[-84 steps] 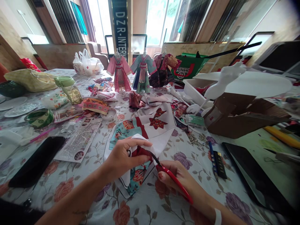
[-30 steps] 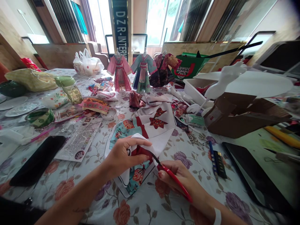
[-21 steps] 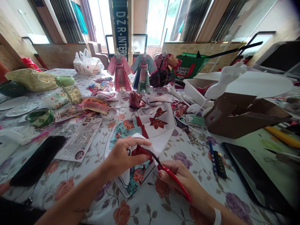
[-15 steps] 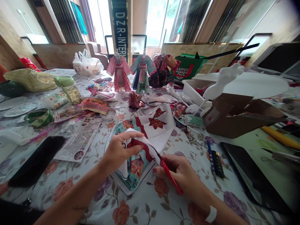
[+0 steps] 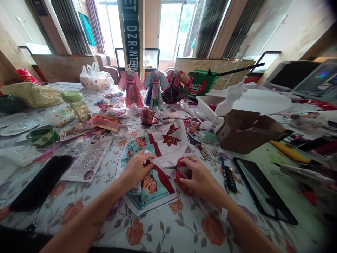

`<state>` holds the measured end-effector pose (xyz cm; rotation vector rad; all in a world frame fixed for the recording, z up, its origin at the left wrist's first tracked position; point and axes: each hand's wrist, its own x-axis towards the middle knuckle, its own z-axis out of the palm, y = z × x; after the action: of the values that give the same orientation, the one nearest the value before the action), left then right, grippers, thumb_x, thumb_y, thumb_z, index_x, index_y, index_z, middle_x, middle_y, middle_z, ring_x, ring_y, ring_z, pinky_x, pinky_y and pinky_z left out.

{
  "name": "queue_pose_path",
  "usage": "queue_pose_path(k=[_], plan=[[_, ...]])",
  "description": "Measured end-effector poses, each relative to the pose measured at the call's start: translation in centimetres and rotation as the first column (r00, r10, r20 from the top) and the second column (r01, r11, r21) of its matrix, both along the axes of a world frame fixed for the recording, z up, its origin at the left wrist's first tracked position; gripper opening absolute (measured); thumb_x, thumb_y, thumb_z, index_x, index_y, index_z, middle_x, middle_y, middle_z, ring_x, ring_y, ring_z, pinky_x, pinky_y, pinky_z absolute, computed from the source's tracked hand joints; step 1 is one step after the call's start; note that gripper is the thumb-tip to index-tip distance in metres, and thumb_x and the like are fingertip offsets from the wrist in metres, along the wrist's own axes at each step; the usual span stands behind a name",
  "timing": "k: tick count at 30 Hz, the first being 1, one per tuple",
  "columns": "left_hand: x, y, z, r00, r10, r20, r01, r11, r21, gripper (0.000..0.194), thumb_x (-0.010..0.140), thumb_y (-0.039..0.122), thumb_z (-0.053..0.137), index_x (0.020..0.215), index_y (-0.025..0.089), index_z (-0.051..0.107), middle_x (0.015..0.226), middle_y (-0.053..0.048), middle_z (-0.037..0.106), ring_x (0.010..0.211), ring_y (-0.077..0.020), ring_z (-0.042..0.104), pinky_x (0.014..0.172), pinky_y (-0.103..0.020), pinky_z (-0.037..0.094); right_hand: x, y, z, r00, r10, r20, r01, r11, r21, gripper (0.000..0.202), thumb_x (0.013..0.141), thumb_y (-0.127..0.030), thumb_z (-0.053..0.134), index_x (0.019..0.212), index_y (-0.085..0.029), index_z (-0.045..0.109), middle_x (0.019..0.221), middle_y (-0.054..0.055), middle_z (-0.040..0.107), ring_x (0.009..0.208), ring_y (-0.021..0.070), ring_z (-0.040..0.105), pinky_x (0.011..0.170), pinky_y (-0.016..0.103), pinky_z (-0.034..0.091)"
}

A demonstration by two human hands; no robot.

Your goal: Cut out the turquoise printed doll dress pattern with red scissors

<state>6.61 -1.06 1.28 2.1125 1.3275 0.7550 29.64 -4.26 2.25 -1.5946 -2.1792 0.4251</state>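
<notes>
My left hand (image 5: 139,169) pinches a fold of printed fabric (image 5: 163,188), teal with fan motifs, dark red bands and a white margin. Part of the cloth lies flat on the table, and its far white section bears a red-and-gold flower shape. In my right hand (image 5: 198,174) is a pair of red-handled scissors (image 5: 181,175), fingers around the handles. The blades point left, against the white edge close to my left fingertips. Whether they are cutting into the cloth I cannot tell.
A black phone (image 5: 42,182) and a sheet of stick-on gems (image 5: 85,160) lie left. Right are a blue pen (image 5: 224,172), a tablet (image 5: 265,189) and a cardboard box (image 5: 244,133). Small robes (image 5: 131,89) on stands, a white mannequin (image 5: 231,96) and scraps fill the back.
The scissors have turned from pointing up along the fabric edge to lying nearly level, blades leftward. The lifted cloth has dropped flatter onto the table. The view has shifted slightly.
</notes>
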Motion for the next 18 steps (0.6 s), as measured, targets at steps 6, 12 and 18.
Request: queue_pose_path(k=[6, 12, 18], plan=[[-0.4, 0.1, 0.4, 0.992, 0.123, 0.009, -0.123, 0.982, 0.143, 0.029, 0.082, 0.023, 0.056, 0.109, 0.017, 0.066, 0.119, -0.013, 0.054, 0.112, -0.0283, 0.054, 0.096, -0.043, 0.044, 2.5, -0.7, 0.7, 0.996, -0.084, 0.034, 0.082, 0.995, 0.055, 0.037, 0.081, -0.039, 0.061, 0.111, -0.018, 0.063, 0.119, 0.013, 0.06, 0.108, 0.0286, 0.057, 0.092, 0.039, 0.044], [-0.3, -0.4, 1.0, 0.973, 0.138, 0.184, -0.189, 0.935, 0.301, 0.024, 0.086, 0.027, 0.054, 0.108, 0.021, 0.063, 0.115, -0.009, 0.056, 0.113, -0.0252, 0.053, 0.099, -0.042, 0.043, 11.0, -5.5, 0.0, 0.507, -0.735, 0.449, 0.695, 0.657, 0.29, 0.058, 0.092, -0.051, 0.034, 0.114, -0.007, 0.065, 0.119, 0.028, 0.059, 0.119, 0.0421, 0.047, 0.091, 0.049, 0.04], [0.2, -1.2, 1.4, 0.971, 0.093, 0.219, -0.167, 0.923, 0.347, 0.024, 0.086, 0.021, 0.054, 0.108, 0.02, 0.062, 0.114, -0.009, 0.057, 0.111, -0.0233, 0.055, 0.099, -0.04, 0.043, 12.4, -7.4, -0.2, 0.383, -0.79, 0.478, 0.87, 0.482, 0.099, 0.079, 0.085, -0.067, 0.028, 0.13, -0.009, 0.055, 0.128, 0.029, 0.053, 0.121, 0.0452, 0.044, 0.09, 0.05, 0.037]])
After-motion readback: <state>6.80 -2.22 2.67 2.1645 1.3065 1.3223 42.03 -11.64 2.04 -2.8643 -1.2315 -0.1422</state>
